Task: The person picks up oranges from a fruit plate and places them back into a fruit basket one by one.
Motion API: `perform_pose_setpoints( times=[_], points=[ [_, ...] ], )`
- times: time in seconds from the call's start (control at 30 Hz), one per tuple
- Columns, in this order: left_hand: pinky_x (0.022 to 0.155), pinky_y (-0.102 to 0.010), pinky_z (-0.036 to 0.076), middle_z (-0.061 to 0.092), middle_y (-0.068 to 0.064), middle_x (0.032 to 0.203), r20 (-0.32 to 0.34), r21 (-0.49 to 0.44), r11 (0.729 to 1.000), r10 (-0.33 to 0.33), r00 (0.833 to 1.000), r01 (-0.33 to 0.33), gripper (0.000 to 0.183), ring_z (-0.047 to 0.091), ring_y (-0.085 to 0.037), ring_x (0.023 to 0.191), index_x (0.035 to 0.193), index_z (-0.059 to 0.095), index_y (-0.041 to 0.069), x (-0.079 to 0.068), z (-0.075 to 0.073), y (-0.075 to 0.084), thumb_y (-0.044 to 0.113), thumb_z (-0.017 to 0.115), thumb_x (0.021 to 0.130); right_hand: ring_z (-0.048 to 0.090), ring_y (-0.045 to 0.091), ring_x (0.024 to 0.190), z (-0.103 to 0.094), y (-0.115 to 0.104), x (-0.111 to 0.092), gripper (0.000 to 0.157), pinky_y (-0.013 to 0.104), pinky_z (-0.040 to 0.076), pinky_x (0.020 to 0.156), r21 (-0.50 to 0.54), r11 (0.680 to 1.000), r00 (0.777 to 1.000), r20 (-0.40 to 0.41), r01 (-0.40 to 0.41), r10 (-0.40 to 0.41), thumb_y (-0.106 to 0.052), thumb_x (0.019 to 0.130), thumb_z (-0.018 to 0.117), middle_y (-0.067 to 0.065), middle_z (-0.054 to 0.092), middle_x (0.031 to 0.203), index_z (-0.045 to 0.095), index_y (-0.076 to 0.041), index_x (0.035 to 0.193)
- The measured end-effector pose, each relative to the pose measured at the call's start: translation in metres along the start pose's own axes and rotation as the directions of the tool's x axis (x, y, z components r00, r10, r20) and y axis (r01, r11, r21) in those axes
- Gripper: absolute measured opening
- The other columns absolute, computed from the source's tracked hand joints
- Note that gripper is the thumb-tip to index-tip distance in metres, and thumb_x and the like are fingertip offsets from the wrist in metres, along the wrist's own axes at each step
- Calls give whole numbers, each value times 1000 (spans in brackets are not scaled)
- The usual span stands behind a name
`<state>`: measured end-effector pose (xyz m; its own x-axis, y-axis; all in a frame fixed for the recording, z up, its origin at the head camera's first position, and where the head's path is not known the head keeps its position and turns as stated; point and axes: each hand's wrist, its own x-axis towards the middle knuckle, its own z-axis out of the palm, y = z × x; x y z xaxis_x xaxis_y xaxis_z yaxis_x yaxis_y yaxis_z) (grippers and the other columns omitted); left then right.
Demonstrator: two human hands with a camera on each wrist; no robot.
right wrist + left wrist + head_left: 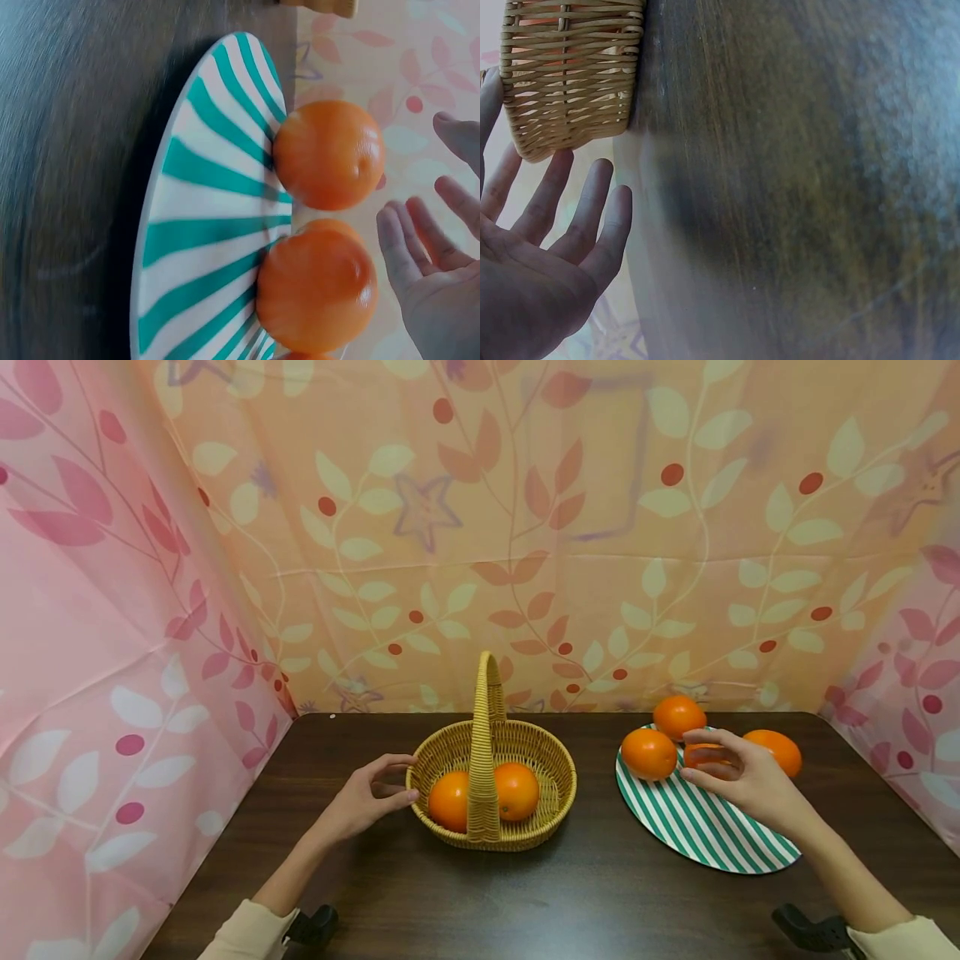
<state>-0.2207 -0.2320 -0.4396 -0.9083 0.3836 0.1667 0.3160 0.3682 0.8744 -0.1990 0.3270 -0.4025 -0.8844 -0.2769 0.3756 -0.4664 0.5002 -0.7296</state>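
A wicker basket (558,752) with a tall handle holds two oranges (517,792), one on each side of the handle. My left hand (367,797) is at its left rim, thumb and fingertips touching the edge. Seen from the left wrist, the fingers (592,210) are spread and nearly straight beside the woven wall. On the right, a green-and-white striped plate (720,835) carries several oranges (648,754) toward its back. Above them hovers my right hand (750,781), fingers loosely bent and apart, partly hiding the middle orange (319,289). Nothing is in its grasp.
Everything stands on a dark wooden table (525,902). Floral cloth (480,527) hangs behind the table and along both sides. The basket handle (483,743) rises high over the basket's middle. Dark wrist straps (313,927) are on both forearms.
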Motion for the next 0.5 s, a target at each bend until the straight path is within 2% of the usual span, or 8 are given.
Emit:
perform_pose_setpoints(
  times=[0.17,0.3,0.4,0.5],
  points=[
    [85,-39,58,55,-23,138,2,8,1000,18,1000,-18,50,69,-36,104,139,56,5,0,0,0,15,76,95,60,33,115,11,-5,5,62,12,46,90,-42,999,1000,11,-3,3,-6,89,80,21,52,138,49,0,143],
    [84,-40,58,55,-24,138,9,5,999,35,999,-35,50,69,-38,104,139,56,3,0,0,1,15,75,95,51,47,123,15,-8,11,74,10,41,94,-67,997,998,45,-28,31,-13,89,82,24,46,144,40,0,148],
    [83,-40,59,54,-25,138,12,6,999,42,999,-42,49,69,-38,104,139,56,3,-1,0,2,15,75,95,46,49,129,18,-10,16,81,29,45,102,-82,995,996,66,-51,57,-19,88,83,25,44,148,36,0,151],
    [83,-38,59,54,-25,139,12,10,999,35,999,-36,50,69,-37,104,140,56,4,0,0,2,15,75,95,43,48,132,22,-10,21,84,55,39,105,-82,995,995,79,-53,59,-20,87,85,25,43,148,34,1,151]
  ],
)
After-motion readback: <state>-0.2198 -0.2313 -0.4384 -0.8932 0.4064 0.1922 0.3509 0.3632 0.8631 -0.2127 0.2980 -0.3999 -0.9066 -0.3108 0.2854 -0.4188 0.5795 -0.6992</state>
